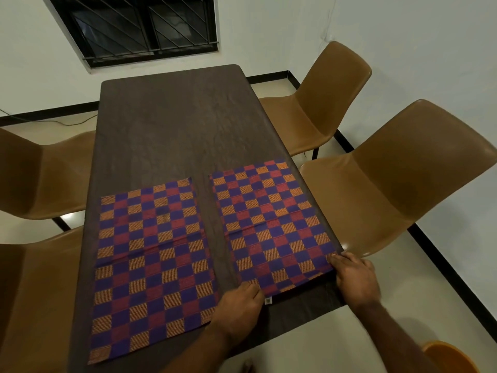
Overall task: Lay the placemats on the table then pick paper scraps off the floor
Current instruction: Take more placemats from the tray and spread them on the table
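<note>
Holding right placemat (271, 224), near corners at fingers (339, 261)

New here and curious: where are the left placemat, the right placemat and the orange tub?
left placemat (153, 265), head view, centre of the cloth.
right placemat (271, 224), head view, centre of the cloth.
orange tub (449, 358), head view, its visible part.

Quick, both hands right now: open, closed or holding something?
Left hand: curled, pinching the near-left corner of the right purple-and-orange checked fabric placemat.
Right hand: fingers on that placemat's near-right corner; grip cannot be told.
</note>
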`<state>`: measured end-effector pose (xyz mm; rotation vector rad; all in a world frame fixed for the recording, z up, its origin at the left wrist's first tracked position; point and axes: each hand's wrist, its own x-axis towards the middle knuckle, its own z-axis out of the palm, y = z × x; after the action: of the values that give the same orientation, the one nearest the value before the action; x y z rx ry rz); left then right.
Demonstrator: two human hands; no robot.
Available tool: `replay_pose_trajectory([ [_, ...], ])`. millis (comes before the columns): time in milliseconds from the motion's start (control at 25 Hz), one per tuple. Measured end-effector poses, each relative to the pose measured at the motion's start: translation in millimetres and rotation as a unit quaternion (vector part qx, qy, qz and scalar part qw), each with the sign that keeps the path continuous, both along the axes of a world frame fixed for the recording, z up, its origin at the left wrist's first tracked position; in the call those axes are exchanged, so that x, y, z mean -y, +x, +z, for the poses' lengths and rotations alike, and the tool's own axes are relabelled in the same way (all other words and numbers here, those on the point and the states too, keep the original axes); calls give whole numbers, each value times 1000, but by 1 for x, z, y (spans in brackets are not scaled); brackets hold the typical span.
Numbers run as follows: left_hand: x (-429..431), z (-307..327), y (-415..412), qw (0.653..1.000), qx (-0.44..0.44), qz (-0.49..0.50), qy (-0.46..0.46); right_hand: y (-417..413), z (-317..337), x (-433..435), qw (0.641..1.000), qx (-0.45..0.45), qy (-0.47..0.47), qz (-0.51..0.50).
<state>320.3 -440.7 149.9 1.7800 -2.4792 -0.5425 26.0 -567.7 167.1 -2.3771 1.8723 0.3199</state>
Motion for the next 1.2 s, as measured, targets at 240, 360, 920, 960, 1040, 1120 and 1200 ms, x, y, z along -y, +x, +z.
replay_pose_trajectory([
  [240,-5,2,-1,1000,9,-20,13,-1,-2,-5,1000,15,3,-10],
  [360,-5,0,-4,999,27,-23,19,-6,-1,-9,1000,13,-1,-1],
  [920,-13,-3,2,999,21,14,43,49,-30,-39,995,81,-48,6],
  [960,-13,-1,3,999,17,18,41,50,-31,-40,996,75,-47,3],
  [1040,-14,1,11,999,24,34,16,54,-30,-45,997,66,-33,-22],
  [1120,-16,2,24,996,48,80,-1,67,-26,-53,997,70,-28,-33],
  [1200,-17,5,39,989,80,121,15,95,-19,-64,996,81,-25,1],
])
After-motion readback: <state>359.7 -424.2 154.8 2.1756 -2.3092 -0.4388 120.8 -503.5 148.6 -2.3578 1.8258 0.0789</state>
